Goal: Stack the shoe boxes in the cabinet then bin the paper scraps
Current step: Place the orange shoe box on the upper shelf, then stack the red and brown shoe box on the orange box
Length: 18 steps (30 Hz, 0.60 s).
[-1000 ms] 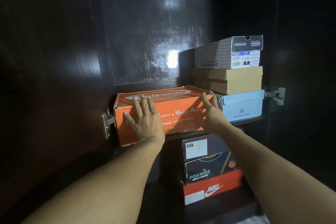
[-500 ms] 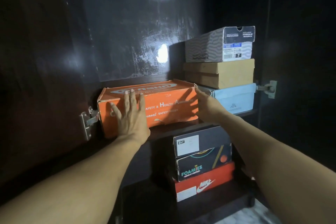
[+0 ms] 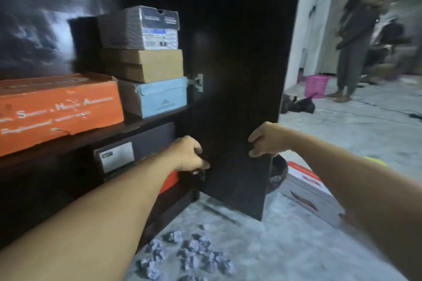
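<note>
The orange shoe box (image 3: pixel 57 109) on the cabinet shelf is cut off at the left, its print blurred. The left hand (image 3: pixel 190 155) curls at the door's (image 3: pixel 237 98) inner side; what it grasps is unclear. The right hand (image 3: pixel 266 140) grips the door's edge. Crumpled paper scraps (image 3: pixel 189 255) litter the grey floor (image 3: pixel 296 246).

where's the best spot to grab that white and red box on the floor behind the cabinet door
Probably by its two long sides, coming down from above. The white and red box lies flat on the floor with its broad lid up, and its near end is tucked behind the open cabinet door, so reach around the door's outer edge first.
</note>
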Tool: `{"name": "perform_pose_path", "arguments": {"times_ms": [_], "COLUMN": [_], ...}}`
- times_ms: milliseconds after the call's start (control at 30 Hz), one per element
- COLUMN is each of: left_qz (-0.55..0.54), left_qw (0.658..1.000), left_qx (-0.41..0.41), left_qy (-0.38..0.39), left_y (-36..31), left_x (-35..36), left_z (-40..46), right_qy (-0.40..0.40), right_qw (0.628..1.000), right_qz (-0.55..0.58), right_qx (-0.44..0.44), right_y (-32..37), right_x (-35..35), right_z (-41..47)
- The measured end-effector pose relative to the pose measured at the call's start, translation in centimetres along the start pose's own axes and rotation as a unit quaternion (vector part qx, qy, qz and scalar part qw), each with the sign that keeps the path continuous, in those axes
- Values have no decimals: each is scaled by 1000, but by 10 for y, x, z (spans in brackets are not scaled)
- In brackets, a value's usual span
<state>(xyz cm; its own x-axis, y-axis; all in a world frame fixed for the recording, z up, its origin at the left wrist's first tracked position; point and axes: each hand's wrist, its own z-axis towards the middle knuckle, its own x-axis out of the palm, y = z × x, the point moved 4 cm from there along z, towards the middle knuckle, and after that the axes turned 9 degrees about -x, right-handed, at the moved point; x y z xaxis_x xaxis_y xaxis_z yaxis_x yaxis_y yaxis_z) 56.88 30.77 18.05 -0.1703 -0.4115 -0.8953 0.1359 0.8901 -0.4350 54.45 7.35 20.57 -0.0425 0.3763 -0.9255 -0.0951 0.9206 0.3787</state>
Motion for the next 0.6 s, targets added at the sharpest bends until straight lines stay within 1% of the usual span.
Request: {"name": "perform_pose_path", "arguments": {"times_ms": [100, 233, 300, 467, 533, 600], "left_qz": [-4, 2, -7, -13, -7, -5], "left_qw": [997, 985, 979, 966, 962, 956], "left_qx": [47, 116, 135, 163, 173, 182], "left_qy": [64, 126, 155, 202, 212, 228], "left_y": [-52, -117, -147, -208, -230, -251], "left_x": [47, 112, 143, 218, 249, 284], "left_z": [4, 0, 2, 22, 30, 39], "right_qy": [8, 5, 6, -4, 5, -12], "right_qw": [997, 986, 979, 968, 964, 955], "right_qz": [-5, 2, -12, -24, -2, 21], "right_qx": [75, 169, 206, 250, 267, 295], "right_y": [-65, -150, -187, -278, -311, -346], "right_x": [-7, -8, -6, 8, 16, 24], "right_z": [-42, -95, -118, -159, -171, -183]}}
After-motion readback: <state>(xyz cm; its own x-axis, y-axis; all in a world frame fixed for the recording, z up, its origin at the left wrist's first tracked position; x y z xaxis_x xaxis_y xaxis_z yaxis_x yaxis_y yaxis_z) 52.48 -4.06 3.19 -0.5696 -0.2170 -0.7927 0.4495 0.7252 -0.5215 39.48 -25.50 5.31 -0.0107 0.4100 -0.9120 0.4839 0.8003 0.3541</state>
